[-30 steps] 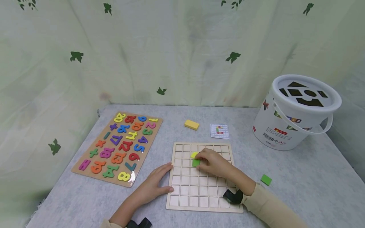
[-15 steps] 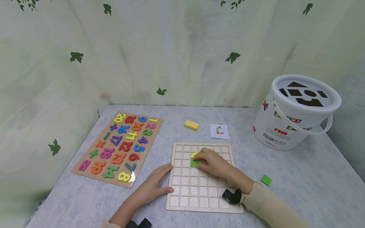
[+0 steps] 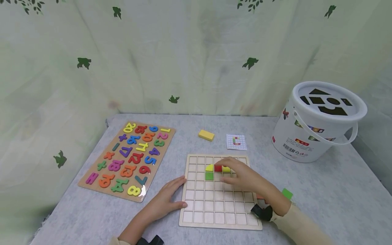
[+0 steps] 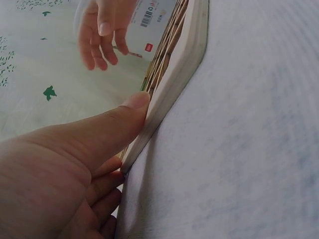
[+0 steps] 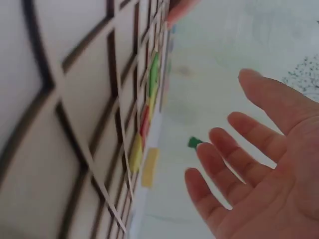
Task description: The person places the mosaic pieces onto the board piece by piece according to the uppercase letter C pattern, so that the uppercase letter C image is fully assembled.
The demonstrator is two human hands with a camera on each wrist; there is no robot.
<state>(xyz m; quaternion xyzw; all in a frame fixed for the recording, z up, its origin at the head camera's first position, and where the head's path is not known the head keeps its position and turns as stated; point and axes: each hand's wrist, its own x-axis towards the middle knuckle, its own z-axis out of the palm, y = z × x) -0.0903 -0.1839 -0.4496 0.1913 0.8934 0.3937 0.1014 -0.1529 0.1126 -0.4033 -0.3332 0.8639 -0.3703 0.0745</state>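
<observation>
A wooden grid board (image 3: 214, 217) lies on the grey table. In its upper rows sit a yellow piece (image 3: 209, 167), a red piece (image 3: 218, 168), another yellow piece (image 3: 226, 169) and, below them, a green square (image 3: 209, 176). My right hand (image 3: 242, 175) hovers over the board with loose, empty fingers (image 5: 234, 164). My left hand (image 3: 166, 197) rests flat on the table, its thumb (image 4: 119, 119) pressed against the board's left edge (image 4: 174, 84).
A number puzzle board (image 3: 128, 158) lies at the left. A yellow block (image 3: 206, 135) and a pattern card (image 3: 236, 141) sit behind the grid. A white shape-sorter bucket (image 3: 318, 122) stands at the right. A loose green square (image 3: 287, 193) lies by my right forearm.
My right hand let go of the green square, now seated in the grid, and drew back to the right. A red and a second yellow piece show where the hand had covered them.
</observation>
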